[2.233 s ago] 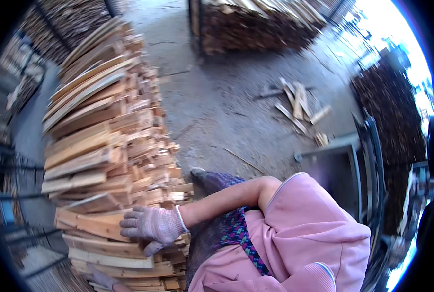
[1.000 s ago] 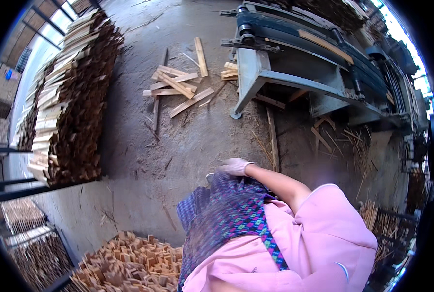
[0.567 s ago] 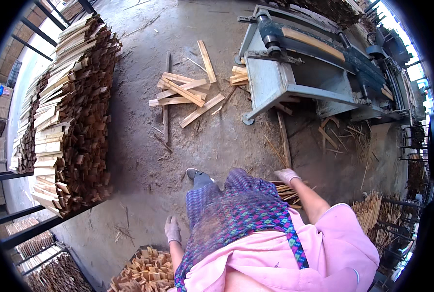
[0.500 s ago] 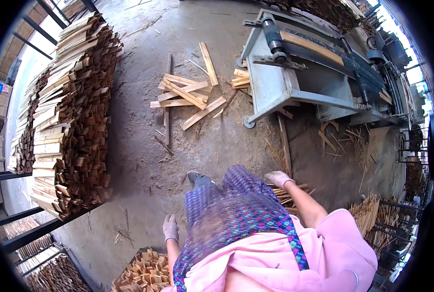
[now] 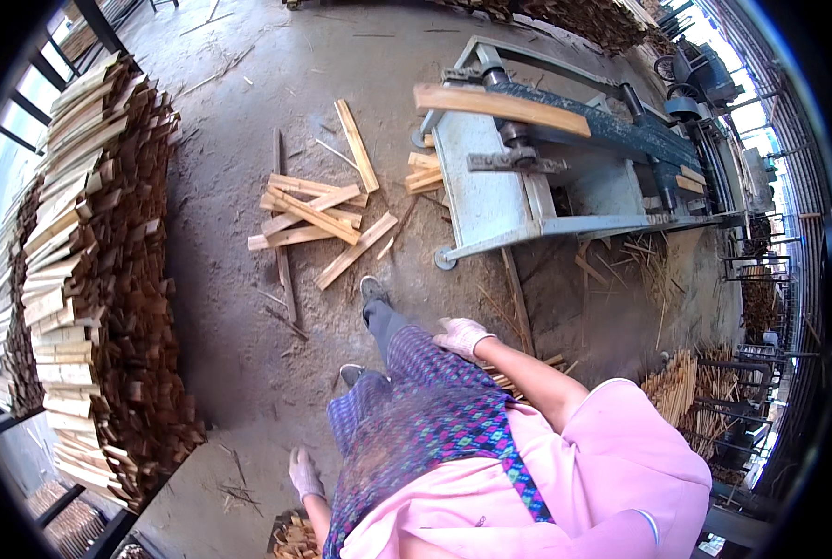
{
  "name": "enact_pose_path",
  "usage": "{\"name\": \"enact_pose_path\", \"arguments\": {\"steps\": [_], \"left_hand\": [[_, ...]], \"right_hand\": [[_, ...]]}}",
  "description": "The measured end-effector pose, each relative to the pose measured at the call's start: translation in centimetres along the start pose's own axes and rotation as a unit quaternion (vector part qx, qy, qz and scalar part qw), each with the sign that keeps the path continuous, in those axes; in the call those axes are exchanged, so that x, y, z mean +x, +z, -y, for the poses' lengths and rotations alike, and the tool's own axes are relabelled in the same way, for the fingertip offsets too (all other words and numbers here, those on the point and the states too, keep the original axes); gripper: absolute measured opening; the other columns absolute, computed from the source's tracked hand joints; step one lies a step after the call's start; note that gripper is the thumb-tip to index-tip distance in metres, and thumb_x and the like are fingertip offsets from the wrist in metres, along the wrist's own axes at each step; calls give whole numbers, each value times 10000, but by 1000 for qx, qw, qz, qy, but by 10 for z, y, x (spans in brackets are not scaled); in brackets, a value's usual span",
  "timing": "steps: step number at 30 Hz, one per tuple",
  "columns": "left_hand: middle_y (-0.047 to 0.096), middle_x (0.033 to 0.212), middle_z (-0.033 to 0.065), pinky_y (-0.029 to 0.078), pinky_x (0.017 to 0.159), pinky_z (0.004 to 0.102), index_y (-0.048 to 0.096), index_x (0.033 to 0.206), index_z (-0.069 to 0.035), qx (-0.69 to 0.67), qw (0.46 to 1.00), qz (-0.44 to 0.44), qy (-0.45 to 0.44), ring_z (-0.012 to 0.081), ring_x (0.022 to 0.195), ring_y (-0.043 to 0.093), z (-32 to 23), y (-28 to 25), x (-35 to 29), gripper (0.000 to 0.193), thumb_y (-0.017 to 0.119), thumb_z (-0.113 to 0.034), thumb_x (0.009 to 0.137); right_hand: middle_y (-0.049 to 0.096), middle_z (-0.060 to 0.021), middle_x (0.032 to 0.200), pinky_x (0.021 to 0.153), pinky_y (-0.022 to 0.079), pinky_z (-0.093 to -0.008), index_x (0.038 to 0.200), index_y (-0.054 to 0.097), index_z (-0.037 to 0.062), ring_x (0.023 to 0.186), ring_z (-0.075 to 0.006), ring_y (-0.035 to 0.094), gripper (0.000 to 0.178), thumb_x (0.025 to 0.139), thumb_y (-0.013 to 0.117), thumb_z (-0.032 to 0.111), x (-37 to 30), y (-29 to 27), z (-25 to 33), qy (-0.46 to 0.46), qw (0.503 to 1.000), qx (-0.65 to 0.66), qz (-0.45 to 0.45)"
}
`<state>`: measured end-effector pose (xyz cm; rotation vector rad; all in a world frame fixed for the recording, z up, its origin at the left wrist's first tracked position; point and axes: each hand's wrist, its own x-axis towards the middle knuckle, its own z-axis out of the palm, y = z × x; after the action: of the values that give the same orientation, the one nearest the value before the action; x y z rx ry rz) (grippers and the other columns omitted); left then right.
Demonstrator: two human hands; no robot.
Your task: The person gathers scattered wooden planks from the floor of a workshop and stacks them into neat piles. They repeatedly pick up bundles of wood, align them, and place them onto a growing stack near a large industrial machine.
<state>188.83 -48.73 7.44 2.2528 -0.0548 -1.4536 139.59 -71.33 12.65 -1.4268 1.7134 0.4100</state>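
Both my hands wear pale gloves and hold nothing. My right hand (image 5: 462, 337) is in front of my patterned apron (image 5: 425, 433), its fingers apart. Lower on the left, my left hand (image 5: 306, 472) hangs beside my hip with its fingers loosely stretched, above a bundle of short wood pieces (image 5: 295, 538). Ahead on the right stands a grey-blue roller machine (image 5: 486, 191). A wooden board (image 5: 500, 107) lies on it and juts past its near left end, out of reach of both hands.
Loose boards (image 5: 315, 219) lie crossed on the dusty concrete floor ahead. A tall stack of planks (image 5: 127, 279) lines the left side on a black metal rack. Boards (image 5: 425, 172) also lie beside the machine, and bundled sticks (image 5: 669, 387) are at the right.
I have stepped forward, closer to the machine and floor boards. My right hand has swung forward and left across my apron. The board has slid farther out over the machine's left end.
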Motion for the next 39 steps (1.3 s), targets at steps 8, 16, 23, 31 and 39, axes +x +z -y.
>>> {"name": "enact_pose_path", "arguments": {"steps": [8,16,23,31,39], "left_hand": [[666,1139,148,560,727,424,632,1090,-32,-62,996,59,13,315,843,660,62,14,9,189,589,-157,954],[556,860,32,435,611,323,569,1394,-41,-42,995,68,-51,145,720,523,-31,78,26,492,594,-268,957],[613,968,64,464,647,320,534,1467,-83,20,991,118,-56,156,786,585,-166,110,54,537,577,-296,977],[653,1271,80,491,867,290,564,1459,-26,13,994,83,71,159,1066,612,-250,154,128,549,649,-294,987],[680,1207,92,525,778,294,525,1476,-17,-192,953,185,-147,132,859,619,-217,311,238,570,671,-308,1008]], "right_hand": [[602,-241,1332,1065,480,-530,1382,538,25,1196,-472,594,577,863,707,214,75,-184,161,-315,852,-77,-412],[706,-184,864,740,577,-488,1024,681,31,811,-395,699,297,841,678,265,164,-249,250,-356,882,-151,-271],[734,-183,1075,867,568,-488,1115,691,31,1009,-366,722,405,828,682,317,147,-125,247,-269,958,-92,29],[688,-234,1263,1037,500,-446,1307,678,71,1192,-378,655,530,906,643,415,217,-127,177,-98,991,-38,85],[697,-293,1189,1013,513,-480,1340,604,15,1145,-433,669,679,840,717,460,465,-78,176,-7,996,-89,8]]}}
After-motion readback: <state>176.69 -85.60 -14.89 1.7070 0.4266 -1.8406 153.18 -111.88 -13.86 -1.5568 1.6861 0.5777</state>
